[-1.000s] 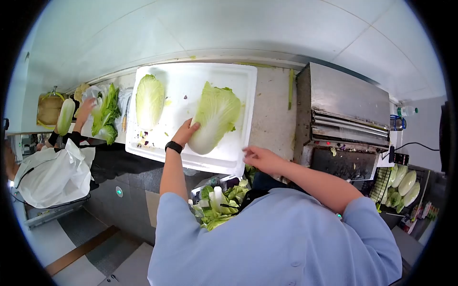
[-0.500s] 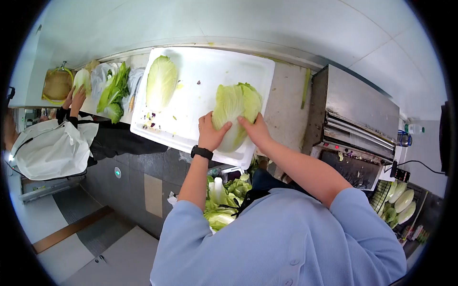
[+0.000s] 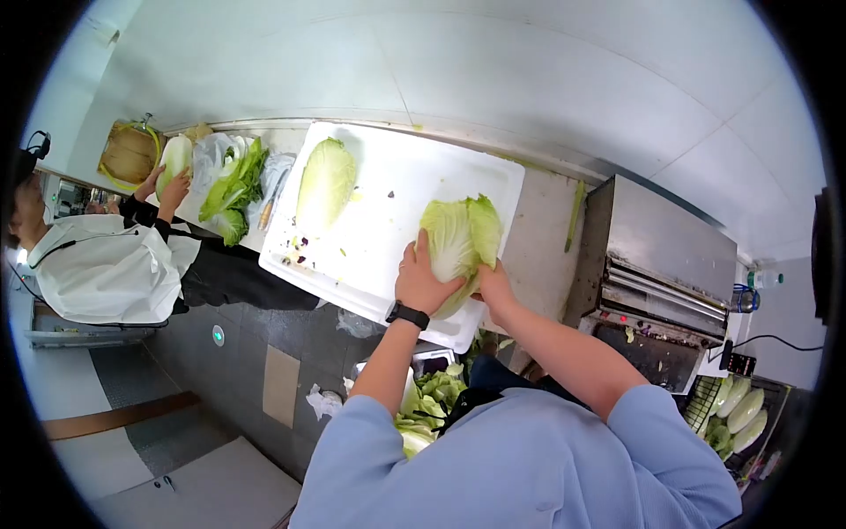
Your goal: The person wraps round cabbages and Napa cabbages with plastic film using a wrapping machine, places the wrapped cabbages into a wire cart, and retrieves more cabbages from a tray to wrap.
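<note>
A pale green napa cabbage (image 3: 448,238) lies near the right end of the white tray (image 3: 388,159), its leafy end pointing away from me. My left hand (image 3: 425,278) is closed against its left side, fingers along the leaves and thumb across the lower part. At the lower right side of the same cabbage, my right hand (image 3: 496,291) grips near the base; its fingertips are partly hidden. One outer leaf (image 3: 484,227) stands out from the head on the right. A second napa cabbage (image 3: 326,183) rests at the tray's left end, apart from both hands.
Dark scraps (image 3: 300,251) dot the tray. To the left, leafy greens (image 3: 236,189) and a knife (image 3: 269,210) lie on the counter, where a co-worker (image 3: 115,264) holds another cabbage (image 3: 176,163). A metal appliance (image 3: 665,247) stands right. Loose leaves (image 3: 432,401) fill a container below me.
My view has shifted, so the tray appears lower and further right. My left hand has moved up along the cabbage's side, and my right hand sits lower, near its base.
</note>
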{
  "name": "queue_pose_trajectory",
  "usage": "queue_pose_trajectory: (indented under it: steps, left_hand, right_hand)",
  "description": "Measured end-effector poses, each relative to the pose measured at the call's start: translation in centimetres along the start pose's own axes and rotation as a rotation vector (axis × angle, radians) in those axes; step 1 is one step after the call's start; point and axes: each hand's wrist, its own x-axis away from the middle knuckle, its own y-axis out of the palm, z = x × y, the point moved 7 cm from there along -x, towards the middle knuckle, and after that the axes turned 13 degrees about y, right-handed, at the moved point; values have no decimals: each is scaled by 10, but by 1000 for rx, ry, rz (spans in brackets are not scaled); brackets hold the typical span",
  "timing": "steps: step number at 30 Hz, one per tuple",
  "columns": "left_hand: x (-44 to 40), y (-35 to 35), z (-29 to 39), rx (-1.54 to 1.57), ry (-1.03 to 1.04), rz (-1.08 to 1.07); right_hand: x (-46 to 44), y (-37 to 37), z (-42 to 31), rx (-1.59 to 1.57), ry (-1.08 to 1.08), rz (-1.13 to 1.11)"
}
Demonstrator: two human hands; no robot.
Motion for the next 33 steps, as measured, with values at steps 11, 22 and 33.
queue_pose_trajectory:
  steps: [11, 22, 33]
  left_hand:
    - [-23, 18, -111, 755, -40, 120]
    - [-32, 16, -101, 730, 9, 100]
    - [-23, 17, -71, 428, -22, 221]
  right_hand:
    - [48, 18, 19, -403, -39, -137]
    - [63, 50, 26, 78, -16, -995]
    - [128, -16, 50, 263, -286, -396]
